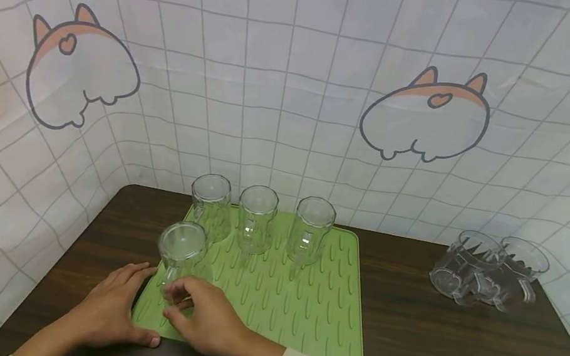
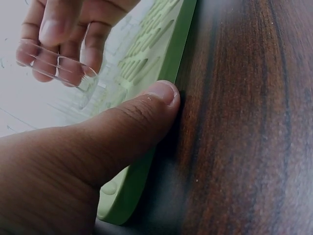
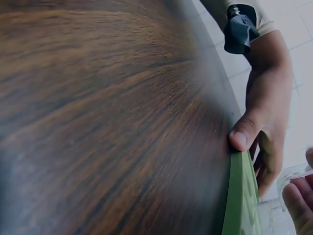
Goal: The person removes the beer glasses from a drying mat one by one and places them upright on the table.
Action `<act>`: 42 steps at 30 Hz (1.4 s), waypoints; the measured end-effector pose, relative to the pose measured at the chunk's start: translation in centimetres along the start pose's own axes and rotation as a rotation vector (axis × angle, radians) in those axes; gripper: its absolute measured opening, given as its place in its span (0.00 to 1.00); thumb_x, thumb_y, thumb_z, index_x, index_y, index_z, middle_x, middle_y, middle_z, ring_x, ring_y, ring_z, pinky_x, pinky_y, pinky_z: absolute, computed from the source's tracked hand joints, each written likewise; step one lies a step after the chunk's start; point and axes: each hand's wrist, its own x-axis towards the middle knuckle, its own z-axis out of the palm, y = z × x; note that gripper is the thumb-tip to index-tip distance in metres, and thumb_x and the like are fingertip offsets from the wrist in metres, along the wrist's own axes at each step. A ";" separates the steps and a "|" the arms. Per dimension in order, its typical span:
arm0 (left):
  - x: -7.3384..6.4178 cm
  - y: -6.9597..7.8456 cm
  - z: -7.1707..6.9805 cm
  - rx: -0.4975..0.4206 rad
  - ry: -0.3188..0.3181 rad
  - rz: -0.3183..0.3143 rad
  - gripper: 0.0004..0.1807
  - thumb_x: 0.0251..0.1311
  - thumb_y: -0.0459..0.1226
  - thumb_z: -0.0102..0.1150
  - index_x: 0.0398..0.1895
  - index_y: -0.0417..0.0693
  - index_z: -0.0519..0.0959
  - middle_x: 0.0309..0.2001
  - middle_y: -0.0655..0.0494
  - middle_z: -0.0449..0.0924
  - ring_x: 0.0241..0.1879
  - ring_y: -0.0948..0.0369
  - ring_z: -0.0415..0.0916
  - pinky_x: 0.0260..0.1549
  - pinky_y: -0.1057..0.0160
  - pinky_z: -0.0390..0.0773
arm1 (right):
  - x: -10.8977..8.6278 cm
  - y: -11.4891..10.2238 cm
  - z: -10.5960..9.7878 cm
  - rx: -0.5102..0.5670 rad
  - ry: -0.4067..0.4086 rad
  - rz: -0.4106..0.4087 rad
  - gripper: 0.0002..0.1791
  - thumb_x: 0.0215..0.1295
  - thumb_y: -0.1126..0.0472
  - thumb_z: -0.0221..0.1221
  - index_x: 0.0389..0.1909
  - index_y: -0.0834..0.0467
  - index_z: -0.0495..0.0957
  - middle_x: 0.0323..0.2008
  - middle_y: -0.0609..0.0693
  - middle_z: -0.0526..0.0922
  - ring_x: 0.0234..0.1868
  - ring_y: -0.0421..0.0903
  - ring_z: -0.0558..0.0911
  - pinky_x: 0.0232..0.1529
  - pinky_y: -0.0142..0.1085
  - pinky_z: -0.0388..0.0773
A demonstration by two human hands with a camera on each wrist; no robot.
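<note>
Several clear glass mugs stand on a green ridged mat. The nearest glass mug (image 1: 182, 246) is at the mat's left side, its handle towards the person. My right hand (image 1: 209, 317) has curled fingers at that handle; its thumb sits lower, with a gap to the index finger. In the left wrist view the right fingers (image 2: 73, 63) show through the glass. My left hand (image 1: 110, 306) rests at the near left corner of the green mat (image 1: 295, 313). The left thumb (image 2: 164, 93) touches the mat's front edge, and the other left fingers lie along its left side.
Three more glass mugs, left (image 1: 211, 209), middle (image 1: 256, 220) and right (image 1: 311, 230), stand in a row along the mat's back. Two glass mugs (image 1: 454, 271) stand close together on the dark wooden table (image 1: 420, 354) at the right. A tile-patterned curtain (image 1: 297, 110) surrounds the table.
</note>
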 end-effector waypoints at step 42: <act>0.1 0.0 0.1 0.009 0.004 -0.003 0.74 0.28 0.78 0.71 0.74 0.40 0.63 0.71 0.34 0.61 0.68 0.32 0.60 0.54 0.26 0.67 | -3.9 0.2 -4.8 0.007 0.188 -0.054 0.07 0.70 0.68 0.64 0.44 0.58 0.78 0.43 0.48 0.84 0.44 0.38 0.84 0.47 0.28 0.80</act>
